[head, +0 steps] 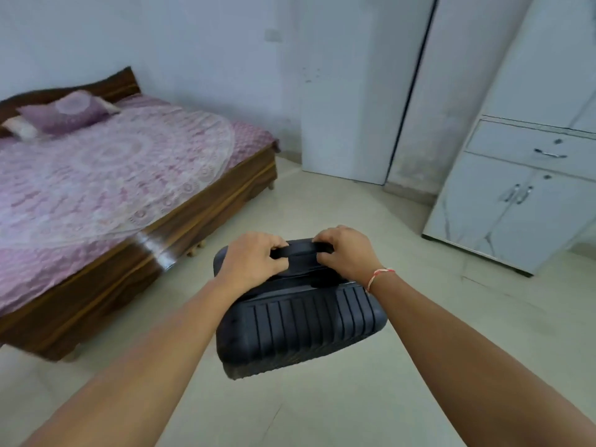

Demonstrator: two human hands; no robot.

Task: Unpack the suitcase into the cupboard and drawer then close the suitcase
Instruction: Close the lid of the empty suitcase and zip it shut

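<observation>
Dark ribbed hard-shell suitcase (300, 321) is closed, standing on the pale tiled floor (322, 414) mid-frame, between the bed (113, 175) on the left and the white cupboard (512, 201) on the right. Both hands clamped on its black top handle (301, 250): left hand (254, 261) curled round the left end, right hand (346, 253) round the right end, thread band (379, 277) on that wrist. Cupboard doors are shut; drawer (535, 150) above them is pushed in. Bed has a purple patterned cover and pillows (64, 112).
</observation>
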